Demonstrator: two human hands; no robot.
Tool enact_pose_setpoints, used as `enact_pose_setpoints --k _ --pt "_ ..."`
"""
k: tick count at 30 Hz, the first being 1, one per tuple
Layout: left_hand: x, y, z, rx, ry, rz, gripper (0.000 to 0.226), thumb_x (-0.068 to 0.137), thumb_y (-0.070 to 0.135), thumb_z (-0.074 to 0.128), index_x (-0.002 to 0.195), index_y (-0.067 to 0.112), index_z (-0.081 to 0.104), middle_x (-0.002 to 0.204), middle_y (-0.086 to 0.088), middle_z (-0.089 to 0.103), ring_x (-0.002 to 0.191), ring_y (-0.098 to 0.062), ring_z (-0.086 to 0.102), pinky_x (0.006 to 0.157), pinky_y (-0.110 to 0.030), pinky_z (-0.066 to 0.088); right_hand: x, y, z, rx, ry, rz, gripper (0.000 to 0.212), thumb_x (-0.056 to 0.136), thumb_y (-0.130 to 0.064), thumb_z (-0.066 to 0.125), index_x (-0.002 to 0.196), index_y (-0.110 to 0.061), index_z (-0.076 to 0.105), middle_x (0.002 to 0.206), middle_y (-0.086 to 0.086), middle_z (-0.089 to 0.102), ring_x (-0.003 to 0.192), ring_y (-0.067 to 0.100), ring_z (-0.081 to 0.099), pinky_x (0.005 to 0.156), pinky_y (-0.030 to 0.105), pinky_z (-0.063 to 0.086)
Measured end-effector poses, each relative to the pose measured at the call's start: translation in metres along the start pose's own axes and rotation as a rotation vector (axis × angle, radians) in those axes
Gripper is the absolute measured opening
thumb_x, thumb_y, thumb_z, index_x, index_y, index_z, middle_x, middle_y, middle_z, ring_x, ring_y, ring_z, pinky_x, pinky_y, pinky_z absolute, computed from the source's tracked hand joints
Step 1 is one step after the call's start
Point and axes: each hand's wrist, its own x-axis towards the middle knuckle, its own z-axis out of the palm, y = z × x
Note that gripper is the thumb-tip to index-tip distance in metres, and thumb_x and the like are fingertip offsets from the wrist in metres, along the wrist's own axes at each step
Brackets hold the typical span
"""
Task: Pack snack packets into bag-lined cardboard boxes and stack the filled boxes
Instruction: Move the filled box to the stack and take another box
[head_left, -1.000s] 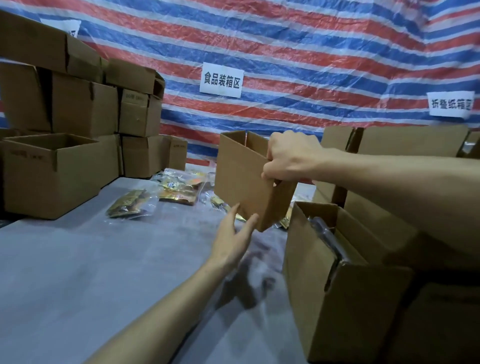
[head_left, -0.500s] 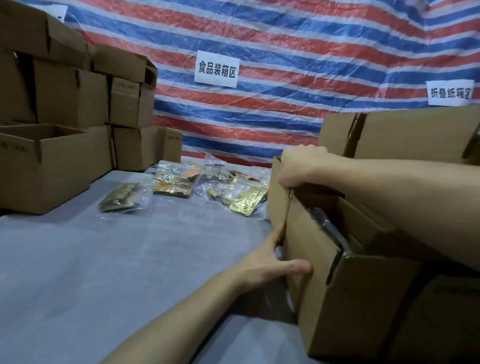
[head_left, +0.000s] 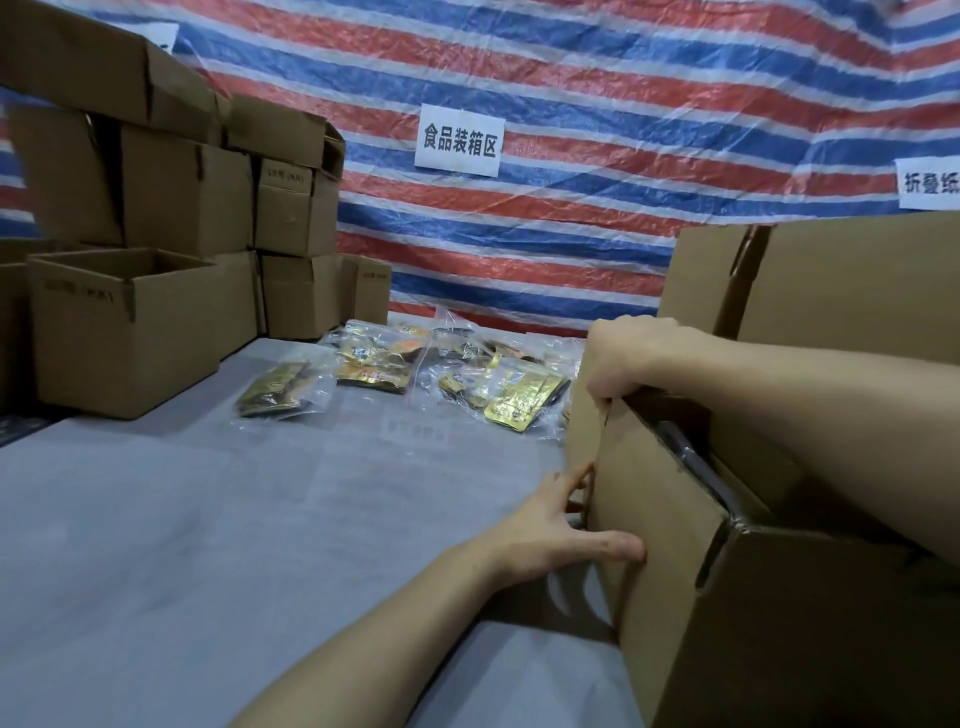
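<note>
Nearest, at the right of the grey table (head_left: 208, 519), an open carton (head_left: 753, 597) is stood with a dark bag liner (head_left: 693, 467) showing at its rim; its contents cannot be seen. The left hand (head_left: 550, 535) is laid flat with nothing grasped. Its thumb is pressed on the carton's side face and its straight fingers are run into the seam with a second carton (head_left: 583, 421) just behind, probably to square the two up. The second carton's top corner is gripped by the right hand (head_left: 623, 358), fingers curled over the rim, likely so it can be seated tight against the first. Snack packets (head_left: 374, 364) are left loose mid-table, none picked yet. Further left an open-topped box (head_left: 124, 338) is staged before stacked boxes (head_left: 187, 197), with a striped tarp (head_left: 571, 78) behind.
</note>
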Motion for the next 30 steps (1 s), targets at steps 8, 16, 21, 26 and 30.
enact_pose_setpoints --k 8,16,21,26,30 --pt "-0.003 0.006 -0.002 0.013 -0.037 -0.053 0.118 0.061 0.069 0.076 0.159 0.033 0.021 0.147 0.021 0.038 0.133 -0.007 0.041 0.095 -0.009 0.039 -0.004 -0.006 0.004 0.028 -0.061 -0.03 0.008 0.086 -0.019 0.054 0.079 -0.018 0.051 0.083 0.004 0.059 0.07 0.018 0.057 0.052 0.028 0.04" --pt "-0.016 0.024 -0.019 0.143 0.178 -0.029 0.056 0.08 0.045 0.082 0.129 0.022 0.066 0.129 0.006 0.067 0.113 -0.002 0.059 0.087 -0.01 0.041 -0.023 -0.037 -0.02 -0.036 0.229 -0.079 0.014 0.082 -0.013 0.051 0.072 -0.018 0.043 0.071 -0.001 0.049 0.06 0.017 0.044 0.066 0.034 0.042" --pt "-0.059 0.019 -0.073 0.318 0.395 0.038 0.004 0.088 0.025 0.077 0.088 0.021 0.076 0.09 0.004 0.077 0.076 0.007 0.062 0.073 -0.009 0.043 -0.02 -0.097 -0.045 0.408 0.167 -0.193 0.024 0.088 -0.024 0.059 0.076 -0.018 0.039 0.075 0.001 0.049 0.062 0.017 0.045 0.06 0.032 0.038" --pt "-0.125 -0.009 -0.151 0.384 0.753 -0.083 0.019 0.092 0.023 0.073 0.074 0.029 0.069 0.075 0.011 0.069 0.07 -0.006 0.06 0.072 -0.029 0.051 -0.016 -0.179 -0.063 1.609 0.131 -0.052 0.017 0.082 -0.022 0.066 0.093 -0.009 0.067 0.092 0.007 0.068 0.093 0.03 0.068 0.081 0.04 0.056" --pt "-0.171 -0.023 -0.202 0.591 1.01 -0.15 0.02 0.093 0.021 0.069 0.085 0.038 0.064 0.096 0.012 0.067 0.086 -0.01 0.064 0.076 -0.033 0.052 -0.031 -0.227 -0.03 1.875 0.084 -0.036 0.01 0.081 -0.012 0.066 0.074 -0.017 0.064 0.081 0.003 0.069 0.091 0.029 0.071 0.079 0.043 0.057"
